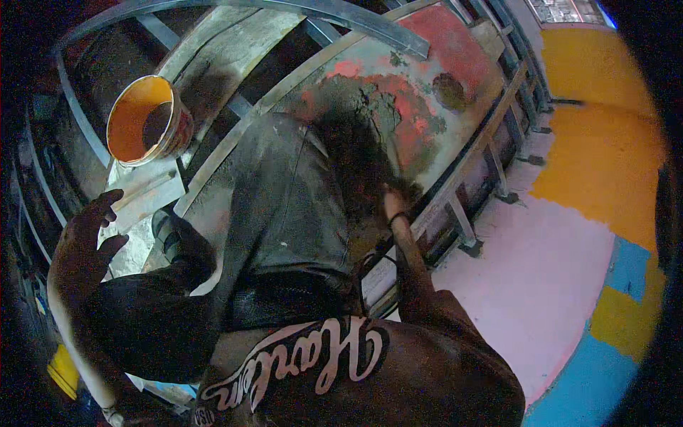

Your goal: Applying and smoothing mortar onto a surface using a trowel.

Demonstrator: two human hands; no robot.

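My left hand [84,238] hangs at the left with fingers and thumb apart, holding nothing. Nearest to it lies a pale flat rectangular plate [153,196] with a bar across it, perhaps a plastering float. Beside that plate a bucket [142,117], orange inside, stands tilted with something grey in it. My right hand [393,203] reaches down past my right knee onto the worn surface [462,64], its fingers closed; what they hold is lost in shadow. Ahead of this hand, dark grey mortar-like paste [380,107] is spread over reddish and grey patches.
A metal frame [448,178] with uprights runs along the right of the surface. Beyond it lies a floor painted pink [526,285], orange [605,156] and blue [590,377]. Curved metal bars [356,18] cross the top. My sandalled foot [171,238] rests near the plate.
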